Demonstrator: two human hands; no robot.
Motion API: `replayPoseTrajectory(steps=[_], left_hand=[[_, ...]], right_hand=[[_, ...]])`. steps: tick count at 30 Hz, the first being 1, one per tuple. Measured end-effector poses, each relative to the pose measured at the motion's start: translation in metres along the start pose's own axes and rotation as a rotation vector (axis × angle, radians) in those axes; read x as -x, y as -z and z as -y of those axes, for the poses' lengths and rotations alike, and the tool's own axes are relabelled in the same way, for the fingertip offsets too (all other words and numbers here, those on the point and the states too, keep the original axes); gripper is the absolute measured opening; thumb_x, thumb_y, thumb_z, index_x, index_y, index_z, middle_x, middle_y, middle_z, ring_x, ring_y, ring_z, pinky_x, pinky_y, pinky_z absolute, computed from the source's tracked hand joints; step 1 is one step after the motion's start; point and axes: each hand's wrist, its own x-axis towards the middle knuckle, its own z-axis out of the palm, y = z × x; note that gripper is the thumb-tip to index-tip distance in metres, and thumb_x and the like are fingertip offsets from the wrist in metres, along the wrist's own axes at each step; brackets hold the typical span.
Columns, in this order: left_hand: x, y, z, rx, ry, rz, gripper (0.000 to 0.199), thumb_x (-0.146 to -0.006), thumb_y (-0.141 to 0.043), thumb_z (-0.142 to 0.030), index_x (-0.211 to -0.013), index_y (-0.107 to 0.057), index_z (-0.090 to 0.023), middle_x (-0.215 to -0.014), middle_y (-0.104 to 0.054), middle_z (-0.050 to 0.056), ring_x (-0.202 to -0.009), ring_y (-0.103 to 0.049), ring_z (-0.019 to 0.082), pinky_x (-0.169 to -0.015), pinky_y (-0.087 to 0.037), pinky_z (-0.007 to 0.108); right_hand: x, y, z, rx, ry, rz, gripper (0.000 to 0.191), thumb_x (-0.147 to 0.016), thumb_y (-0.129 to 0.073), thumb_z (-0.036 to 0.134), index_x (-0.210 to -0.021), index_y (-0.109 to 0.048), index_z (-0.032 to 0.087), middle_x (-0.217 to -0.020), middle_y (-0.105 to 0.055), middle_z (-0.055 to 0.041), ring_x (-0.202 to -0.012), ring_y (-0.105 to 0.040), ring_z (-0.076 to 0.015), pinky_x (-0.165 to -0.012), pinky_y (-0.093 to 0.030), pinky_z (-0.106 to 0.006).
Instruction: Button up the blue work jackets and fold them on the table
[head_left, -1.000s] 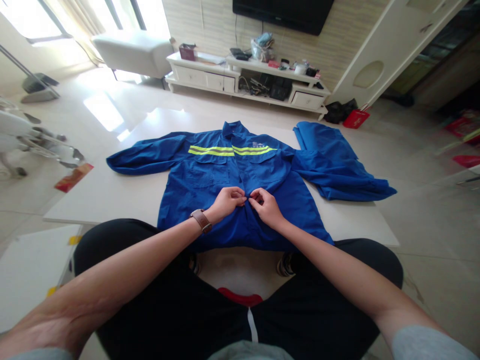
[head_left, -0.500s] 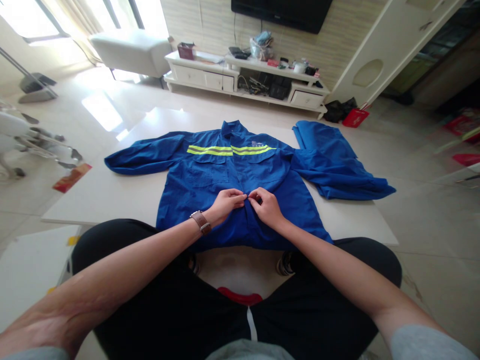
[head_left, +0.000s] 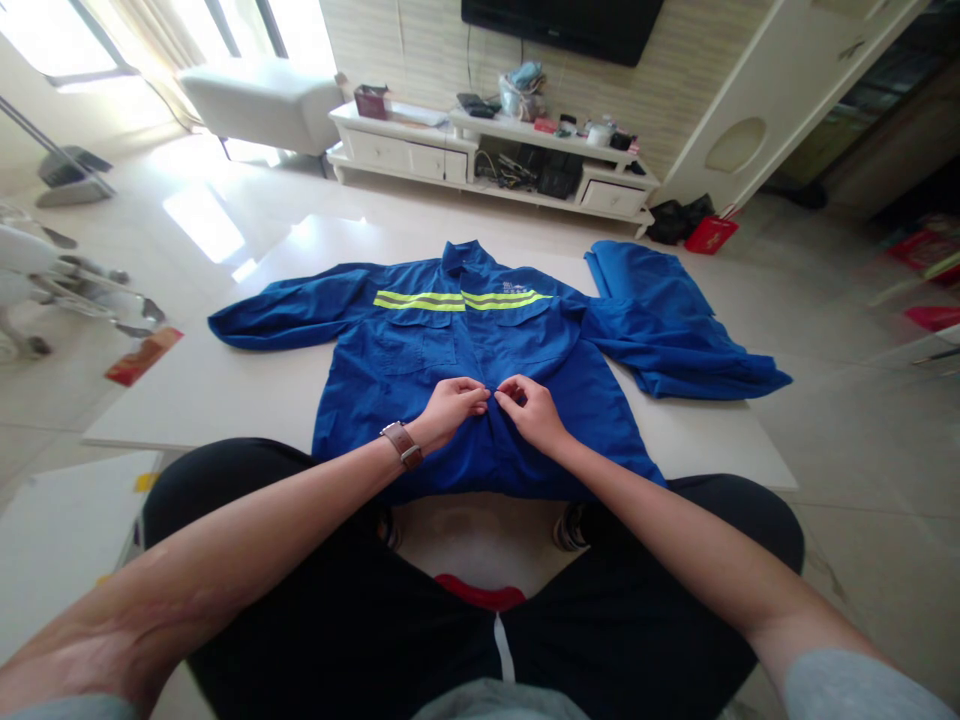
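Observation:
A blue work jacket with yellow-and-grey reflective stripes lies front up, its collar away from me and both sleeves spread. At the middle of its front placket, my left hand pinches the cloth from the left, a brown-strapped watch on its wrist. My right hand pinches the placket edge from the right, its fingertips just short of the left ones. Whatever small part lies between the fingertips is too small to make out. Folded blue cloth lies beside the jacket's right-hand sleeve, partly under it.
The jacket rests on a low white board in front of my knees. Beyond it stand a white TV cabinet with assorted items and a grey bench. A red bag sits on the floor, right of the cabinet.
My fingertips have drawn slightly apart at the placket, the left hand shifting a little to the left. The jacket has stayed in place.

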Motion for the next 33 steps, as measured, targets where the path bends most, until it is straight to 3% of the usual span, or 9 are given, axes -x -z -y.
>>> replayPoseTrajectory(steps=[4, 8, 11, 16, 21, 27, 33], left_hand=[[0.000, 0.000, 0.000, -0.045, -0.022, 0.020, 0.027, -0.064, -0.086, -0.026, -0.077, -0.067, -0.013, -0.067, -0.066, 0.001, -0.062, -0.060, 0.010, -0.063, -0.047, 0.023], [0.000, 0.001, -0.001, -0.106, -0.077, 0.012, 0.024, -0.061, -0.084, -0.022, -0.079, -0.070, -0.013, -0.070, -0.069, 0.002, -0.064, -0.061, 0.011, -0.064, -0.047, 0.024], [0.000, 0.001, -0.001, -0.134, -0.102, 0.010, 0.020, -0.061, -0.080, -0.018, -0.078, -0.070, -0.013, -0.069, -0.069, 0.001, -0.063, -0.060, 0.011, -0.064, -0.047, 0.023], [0.002, 0.000, -0.004, -0.155, -0.113, 0.002, 0.018, -0.062, -0.078, -0.017, -0.077, -0.070, -0.013, -0.066, -0.068, 0.000, -0.061, -0.060, 0.011, -0.062, -0.047, 0.023], [0.004, 0.000, -0.004, -0.191, -0.084, -0.026, 0.015, -0.063, -0.076, -0.013, -0.077, -0.069, -0.013, -0.061, -0.067, 0.001, -0.061, -0.062, 0.013, -0.062, -0.048, 0.024], [0.005, -0.003, -0.010, -0.034, 0.063, -0.032, 0.020, -0.066, -0.074, -0.004, -0.081, -0.065, -0.013, -0.061, -0.065, 0.001, -0.057, -0.060, 0.009, -0.056, -0.043, 0.019], [0.006, -0.005, -0.013, 0.030, 0.063, -0.014, 0.030, -0.067, -0.074, -0.001, -0.088, -0.057, -0.015, -0.062, -0.062, -0.003, -0.054, -0.059, 0.008, -0.054, -0.042, 0.018]], right_hand=[[-0.004, -0.001, -0.008, -0.210, -0.179, 0.059, 0.022, -0.086, -0.063, 0.041, -0.080, -0.062, 0.020, -0.070, -0.065, -0.0008, -0.062, -0.060, -0.0158, -0.060, -0.050, -0.028], [-0.006, -0.001, -0.010, -0.276, -0.220, 0.082, 0.022, -0.082, -0.065, 0.041, -0.080, -0.061, 0.020, -0.068, -0.063, 0.0003, -0.060, -0.059, -0.0153, -0.056, -0.049, -0.027], [-0.005, 0.001, -0.005, -0.200, -0.156, 0.074, 0.019, -0.084, -0.064, 0.039, -0.080, -0.062, 0.020, -0.070, -0.063, 0.0000, -0.062, -0.060, -0.0155, -0.059, -0.048, -0.028], [-0.003, 0.009, 0.006, 0.156, 0.087, 0.063, 0.011, -0.089, -0.060, 0.027, -0.081, -0.065, 0.021, -0.077, -0.066, -0.0015, -0.071, -0.060, -0.0159, -0.069, -0.045, -0.028], [-0.002, 0.008, 0.006, 0.210, 0.106, 0.068, 0.011, -0.091, -0.058, 0.023, -0.081, -0.063, 0.021, -0.080, -0.066, -0.0019, -0.074, -0.059, -0.0164, -0.070, -0.044, -0.028], [-0.001, 0.002, 0.002, 0.044, 0.022, 0.029, 0.012, -0.089, -0.059, 0.028, -0.081, -0.062, 0.020, -0.075, -0.064, -0.0009, -0.071, -0.059, -0.0160, -0.069, -0.044, -0.029], [-0.003, -0.003, -0.003, -0.304, -0.232, 0.042, 0.023, -0.078, -0.068, 0.042, -0.077, -0.059, 0.020, -0.066, -0.059, 0.0016, -0.061, -0.056, -0.0142, -0.058, -0.042, -0.027]])
